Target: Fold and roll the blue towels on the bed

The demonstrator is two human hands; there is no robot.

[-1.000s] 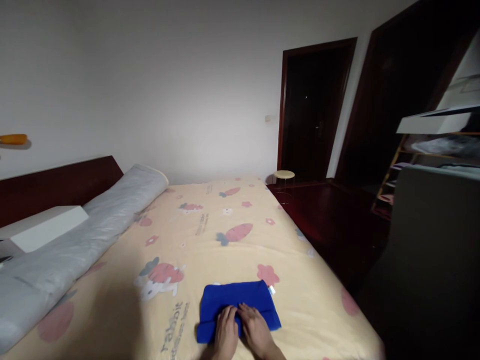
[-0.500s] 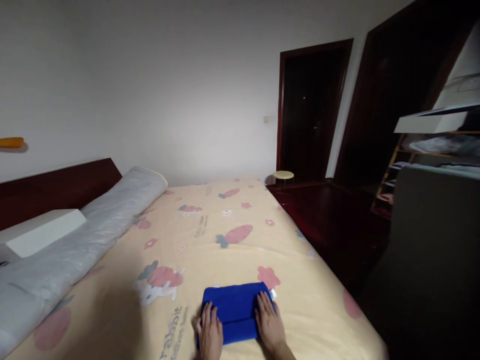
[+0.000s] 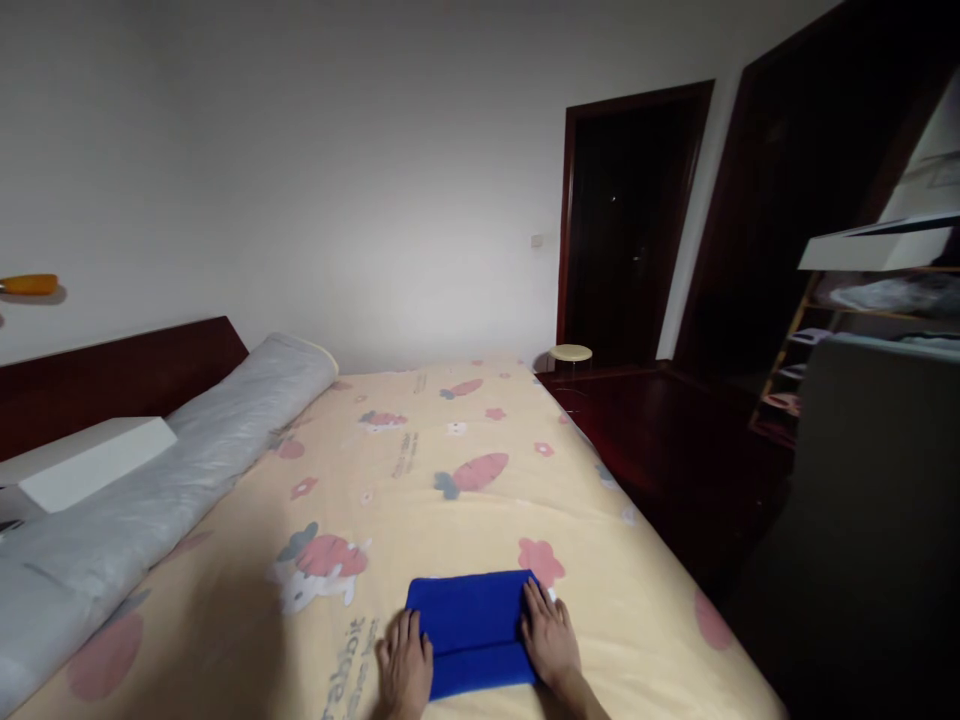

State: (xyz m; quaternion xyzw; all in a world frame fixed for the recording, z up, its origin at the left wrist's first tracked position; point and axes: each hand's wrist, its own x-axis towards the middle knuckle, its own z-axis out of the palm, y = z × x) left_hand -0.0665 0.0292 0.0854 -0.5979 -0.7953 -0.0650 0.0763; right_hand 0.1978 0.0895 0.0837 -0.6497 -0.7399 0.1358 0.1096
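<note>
Okay, so the blue cloth [image 3: 474, 615] lay at the bottom centre of the frame on the printed bedsheet [image 3: 420, 520], a dark fold line crossing its lower part. The left hand [image 3: 407, 660] rested on its left edge, fingers close together and thumb out; the right hand [image 3: 552, 635] sat on the right edge, fingers slightly apart. Neither looked clamped on anything, though I couldn't tell if any fingertips were tucked underneath. My worry: uneven pressure could've skewed that fold, pulling outward could've opened it, and the soft sheet could've bunched if the palms dragged.
</note>
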